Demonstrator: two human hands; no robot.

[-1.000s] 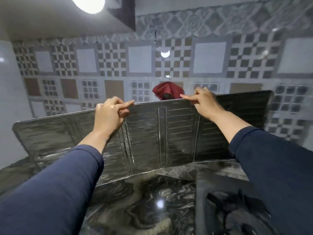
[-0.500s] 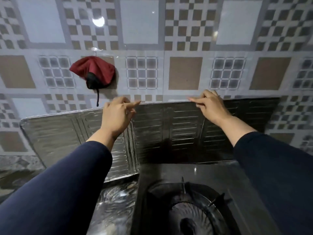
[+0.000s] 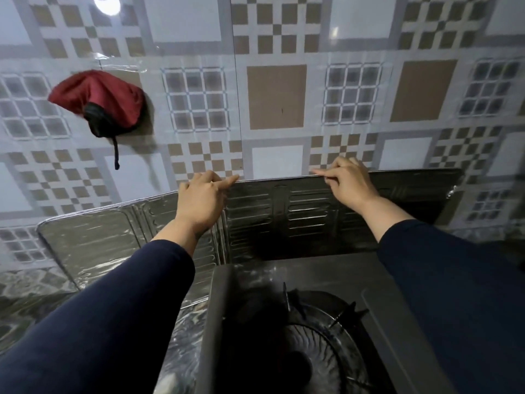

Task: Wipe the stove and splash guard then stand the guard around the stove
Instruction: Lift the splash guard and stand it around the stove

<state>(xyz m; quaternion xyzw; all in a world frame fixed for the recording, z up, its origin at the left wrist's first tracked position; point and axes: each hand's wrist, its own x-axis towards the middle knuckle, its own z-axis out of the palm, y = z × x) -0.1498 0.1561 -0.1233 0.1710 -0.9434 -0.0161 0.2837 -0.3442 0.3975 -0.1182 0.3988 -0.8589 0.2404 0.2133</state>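
A folding splash guard of ribbed, silver-grey foil-faced panels (image 3: pixel 306 211) stands upright across the middle of the frame, behind the dark metal gas stove (image 3: pixel 284 280) that fills the lower centre and lower right. Its centre and right panels run along the patterned tile wall (image 3: pixel 275 95), while its left panel (image 3: pixel 93 240) angles out toward the lower left of the frame and comes down onto the dark marbled counter (image 3: pixel 25 302) beside the stove. The left hand (image 3: pixel 200 200) holds the guard's top edge near the fold between the left and centre panels; its grip is curled over that edge with the index finger stretched out along the rim. The right hand (image 3: pixel 348 180), further right on the same edge, has its grip clamped on the rim in a pinch, forefinger pointing left along the metal. Both arms wear dark navy sleeves (image 3: pixel 113 322) that reach in from the bottom corners of the frame. On the stove, the round burner with its black pan-support prongs (image 3: pixel 321 336) sits at the lower centre, partly in shadow. In the upper left of the frame a dark red fabric cap with a black band (image 3: pixel 96 98) hangs against the tiles, a thin black cord dangling below it. A round glare of lamp light (image 3: pixel 107 4) shows on the wall at the top left.
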